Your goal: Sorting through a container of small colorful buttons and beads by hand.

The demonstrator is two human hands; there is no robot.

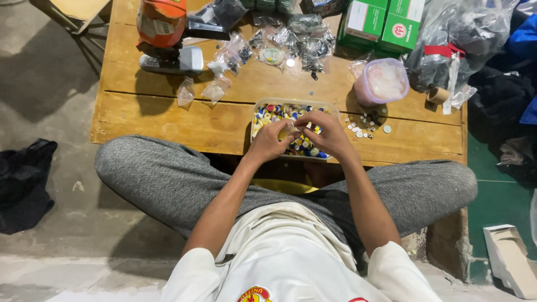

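Note:
A clear plastic tray (263, 104) full of small coloured buttons or caps sits at the near edge of a low wooden table (168, 117). Both hands meet over it. My left hand (271, 141) is curled around a small yellowish piece. My right hand (327, 131) pinches something small against it; the fingers hide what it is. A few loose white and grey buttons (363, 126) lie just right of the tray.
A lidded pinkish tub (381, 81), green boxes (380, 23), an orange-topped tool (165, 33) and several small clear bags (224, 61) sit farther back. A large plastic bag (453, 42) is at right, a dark cloth (25, 184) on the floor left, a white box (512, 257) at right.

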